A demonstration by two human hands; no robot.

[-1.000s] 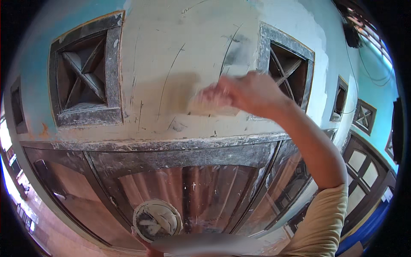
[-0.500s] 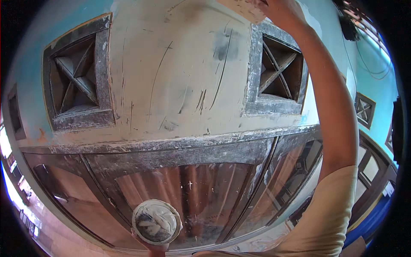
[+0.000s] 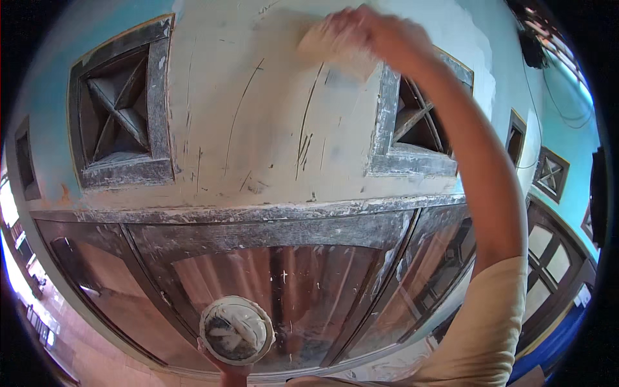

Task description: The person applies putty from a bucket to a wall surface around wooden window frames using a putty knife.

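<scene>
My right hand (image 3: 380,35), raised high and smeared by motion, grips a broad, flat, cream-coloured putty spreader (image 3: 342,55). The spreader's edge lies against the cream wall (image 3: 258,122), just left of the right-hand wooden vent (image 3: 412,158). Down at the lower middle, my left hand (image 3: 229,369) holds up a round tub (image 3: 236,331) from below. White putty is smeared inside the tub and over its rim. Thin dark scratches and streaks run down the wall below the spreader. My forearm hides part of the right-hand vent.
Another wooden vent (image 3: 119,109) with a crossed grille sits at the left. Below, a worn dark wooden ledge (image 3: 271,214) spans the wall above glass panels (image 3: 277,290). Wires (image 3: 529,109) hang at the right, and a dark door with panes (image 3: 548,258) stands there.
My right hand and the spreader have swept left and slightly down across the wall. A dark grey smudge near the right vent has turned paler, and some streaks differ. The tub has barely moved.
</scene>
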